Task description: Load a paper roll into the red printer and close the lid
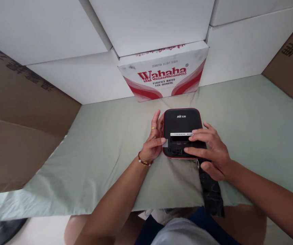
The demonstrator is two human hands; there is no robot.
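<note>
A small black device with a red rim (181, 119) lies on a pale green cloth (110, 143) in front of me. White lettering and a white warning strip show on its top, with an open recess near its front edge. My left hand (153, 141) presses against its left side, thumb pinched on a small grey tab at that edge. My right hand (209, 151) rests on the right front of the device, fingers stretched flat over the recess. A black plastic strip or bag (211, 194) hangs from under my right hand over the table's front edge.
A white carton printed "Wahaha" (163, 73) stands right behind the device, among plain white boxes (85, 78) forming a back wall. Brown cardboard (13, 119) closes the left side and another brown carton (291, 61) the right. My knees show below the cloth's edge.
</note>
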